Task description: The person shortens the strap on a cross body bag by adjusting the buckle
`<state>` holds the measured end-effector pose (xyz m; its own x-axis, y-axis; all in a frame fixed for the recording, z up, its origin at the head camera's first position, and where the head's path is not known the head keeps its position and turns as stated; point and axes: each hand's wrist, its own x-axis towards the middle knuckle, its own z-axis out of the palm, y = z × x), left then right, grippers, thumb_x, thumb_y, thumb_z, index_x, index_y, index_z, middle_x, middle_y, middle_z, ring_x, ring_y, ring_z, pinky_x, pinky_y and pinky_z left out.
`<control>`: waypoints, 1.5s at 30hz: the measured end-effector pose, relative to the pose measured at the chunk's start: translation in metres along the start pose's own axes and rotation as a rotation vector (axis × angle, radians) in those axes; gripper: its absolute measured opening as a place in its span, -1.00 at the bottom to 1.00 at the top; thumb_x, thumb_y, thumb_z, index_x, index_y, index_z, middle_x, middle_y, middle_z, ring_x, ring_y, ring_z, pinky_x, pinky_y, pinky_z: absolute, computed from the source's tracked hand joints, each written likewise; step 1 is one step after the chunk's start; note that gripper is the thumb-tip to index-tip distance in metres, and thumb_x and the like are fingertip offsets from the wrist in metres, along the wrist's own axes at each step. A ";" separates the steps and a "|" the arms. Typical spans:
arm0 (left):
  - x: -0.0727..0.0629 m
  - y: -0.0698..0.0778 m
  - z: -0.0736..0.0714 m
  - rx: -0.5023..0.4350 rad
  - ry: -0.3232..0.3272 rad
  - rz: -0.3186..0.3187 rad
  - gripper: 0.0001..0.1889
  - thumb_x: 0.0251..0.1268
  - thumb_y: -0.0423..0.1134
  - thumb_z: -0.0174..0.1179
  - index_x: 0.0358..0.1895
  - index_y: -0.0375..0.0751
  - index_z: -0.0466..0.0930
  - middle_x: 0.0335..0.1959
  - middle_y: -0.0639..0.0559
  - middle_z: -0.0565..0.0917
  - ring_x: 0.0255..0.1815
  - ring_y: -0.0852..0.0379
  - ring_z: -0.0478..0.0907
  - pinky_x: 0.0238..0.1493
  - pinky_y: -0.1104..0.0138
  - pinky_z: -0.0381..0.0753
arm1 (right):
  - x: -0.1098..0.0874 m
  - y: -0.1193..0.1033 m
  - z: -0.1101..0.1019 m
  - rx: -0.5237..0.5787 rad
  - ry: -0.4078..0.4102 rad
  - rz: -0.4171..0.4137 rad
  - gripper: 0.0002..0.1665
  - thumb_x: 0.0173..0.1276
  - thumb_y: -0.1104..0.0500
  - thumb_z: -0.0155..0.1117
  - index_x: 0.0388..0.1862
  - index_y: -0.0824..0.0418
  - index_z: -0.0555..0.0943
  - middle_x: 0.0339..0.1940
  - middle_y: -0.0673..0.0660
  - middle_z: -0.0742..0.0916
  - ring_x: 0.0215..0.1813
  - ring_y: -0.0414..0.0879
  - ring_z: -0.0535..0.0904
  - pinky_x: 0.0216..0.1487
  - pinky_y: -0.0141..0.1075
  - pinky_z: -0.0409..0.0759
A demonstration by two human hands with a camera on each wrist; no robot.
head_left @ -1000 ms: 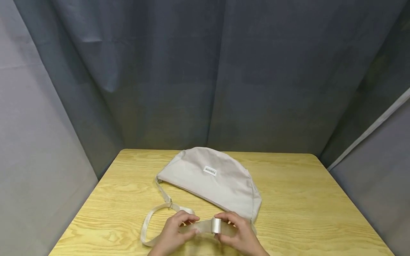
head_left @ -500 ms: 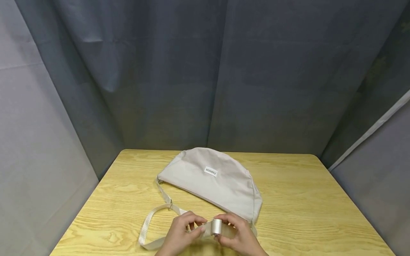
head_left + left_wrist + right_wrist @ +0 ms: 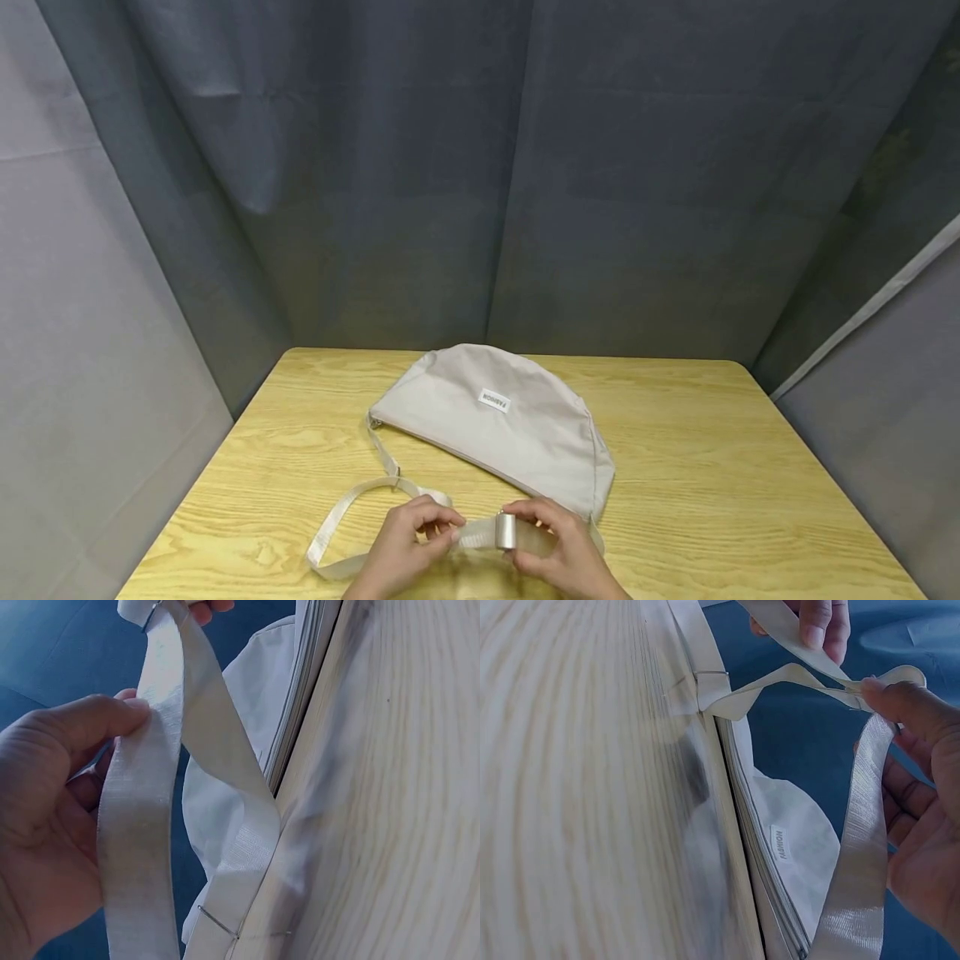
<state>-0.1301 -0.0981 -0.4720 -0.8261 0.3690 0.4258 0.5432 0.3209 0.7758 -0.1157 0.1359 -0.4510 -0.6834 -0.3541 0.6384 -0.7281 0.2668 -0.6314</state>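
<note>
A pale beige bag (image 3: 480, 442) with a white "FASHION" label (image 3: 494, 400) lies on the table, its long webbing strap (image 3: 330, 533) looped toward the front. My left hand (image 3: 408, 537) pinches the strap between thumb and fingers; the left wrist view shows the thumb pressing on the flat band (image 3: 139, 825). To its right, my right hand (image 3: 561, 542) pinches the strap where it folds over a metal slider (image 3: 152, 615). A short stretch of strap spans the gap between the hands. Another metal fitting (image 3: 397, 476) sits on the strap near the bag's left end.
The wood-grain table (image 3: 712, 483) extends to both sides of the bag. Dark curtains (image 3: 405, 183) hang behind it, with paler grey panels (image 3: 97, 333) at the sides. The bag's zipper edge (image 3: 769, 877) faces the hands.
My left hand first slid right along the strap toward the slider, then drew back left. The strap's left loop has spread further left. My right hand and the bag stay nearly still.
</note>
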 end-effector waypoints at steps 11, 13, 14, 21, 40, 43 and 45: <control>0.012 -0.002 0.014 0.000 -0.079 -0.008 -0.75 0.04 -0.20 0.37 -0.17 -0.10 0.67 -0.32 0.17 0.61 -0.37 0.24 0.48 -0.32 0.36 0.50 | -0.001 -0.001 0.000 0.051 -0.001 -0.008 -0.45 -0.21 0.47 0.50 -0.14 0.33 0.58 -0.24 0.12 0.68 -0.34 -0.04 0.57 -0.42 -0.25 0.53; 0.014 0.000 0.018 0.009 -0.088 0.000 -0.78 0.05 -0.19 0.37 -0.18 -0.07 0.67 -0.35 0.20 0.60 -0.41 0.27 0.46 -0.37 0.39 0.49 | -0.002 0.000 0.000 0.054 0.002 -0.030 -0.45 -0.21 0.48 0.50 -0.13 0.33 0.57 -0.24 0.12 0.68 -0.34 -0.05 0.57 -0.43 -0.26 0.52; 0.014 0.001 0.019 0.017 -0.088 0.001 -0.79 0.06 -0.20 0.36 -0.19 -0.05 0.68 -0.36 0.22 0.59 -0.44 0.29 0.44 -0.41 0.41 0.47 | -0.002 0.000 0.000 0.055 0.003 -0.040 -0.44 -0.22 0.48 0.50 -0.14 0.34 0.57 -0.25 0.13 0.68 -0.35 -0.06 0.56 -0.43 -0.27 0.52; 0.013 0.003 0.019 0.050 -0.046 0.005 -0.84 0.03 -0.25 0.37 -0.26 -0.04 0.70 -0.43 0.26 0.55 -0.55 0.39 0.34 -0.54 0.48 0.42 | -0.003 0.000 -0.001 0.056 -0.009 -0.020 -0.44 -0.24 0.51 0.49 -0.14 0.36 0.57 -0.24 0.15 0.68 -0.36 -0.05 0.56 -0.44 -0.27 0.51; -0.002 -0.007 -0.009 0.043 -0.032 -0.065 -0.87 0.06 -0.33 0.33 -0.29 -0.05 0.70 -0.41 0.25 0.57 -0.45 0.31 0.44 -0.43 0.41 0.51 | -0.017 0.033 0.004 -0.043 -0.012 0.006 -0.42 -0.21 0.32 0.58 -0.11 0.19 0.61 -0.22 0.03 0.69 -0.25 -0.13 0.56 -0.35 -0.31 0.52; -0.003 -0.008 -0.010 0.035 -0.040 -0.071 -0.85 0.04 -0.34 0.35 -0.27 -0.08 0.69 -0.40 0.24 0.57 -0.43 0.29 0.46 -0.39 0.40 0.52 | -0.011 0.022 0.002 -0.033 -0.007 -0.020 -0.43 -0.26 0.39 0.57 -0.15 0.27 0.61 -0.27 0.08 0.69 -0.30 -0.10 0.56 -0.38 -0.30 0.52; -0.002 -0.008 -0.008 0.033 -0.045 -0.069 -0.82 0.02 -0.32 0.37 -0.25 -0.08 0.69 -0.40 0.23 0.57 -0.41 0.28 0.47 -0.36 0.38 0.52 | -0.007 0.013 0.001 -0.019 -0.002 -0.029 -0.44 -0.28 0.43 0.55 -0.18 0.31 0.60 -0.29 0.11 0.69 -0.33 -0.08 0.56 -0.39 -0.29 0.52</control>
<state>-0.1337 -0.1086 -0.4752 -0.8546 0.3835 0.3501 0.4905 0.3749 0.7867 -0.1200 0.1410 -0.4637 -0.6621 -0.3635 0.6554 -0.7483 0.2734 -0.6044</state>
